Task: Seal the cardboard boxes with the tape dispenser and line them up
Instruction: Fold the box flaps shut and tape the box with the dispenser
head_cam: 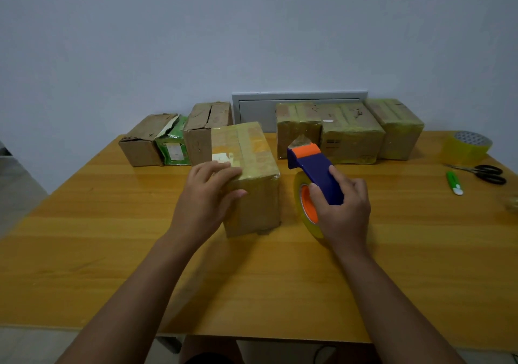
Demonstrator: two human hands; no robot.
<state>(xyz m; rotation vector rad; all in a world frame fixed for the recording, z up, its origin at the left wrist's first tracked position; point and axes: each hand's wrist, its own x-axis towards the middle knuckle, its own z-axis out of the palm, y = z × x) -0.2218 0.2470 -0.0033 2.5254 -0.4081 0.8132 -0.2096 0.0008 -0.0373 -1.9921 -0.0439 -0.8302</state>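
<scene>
A: Okay, where's your left hand [207, 195]?
B: Your fingers lie flat on the taped box [246, 173], mid-table [84, 223].
A: Right hand [340, 209]?
B: You're gripping the tape dispenser [314, 175] just right of that box. Three taped boxes [350, 130] line the wall, unsealed boxes [173, 139] on the left.

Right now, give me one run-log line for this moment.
left hand: rests on taped box | right hand: grips tape dispenser | sealed boxes: back right | unsealed boxes: back left
</scene>
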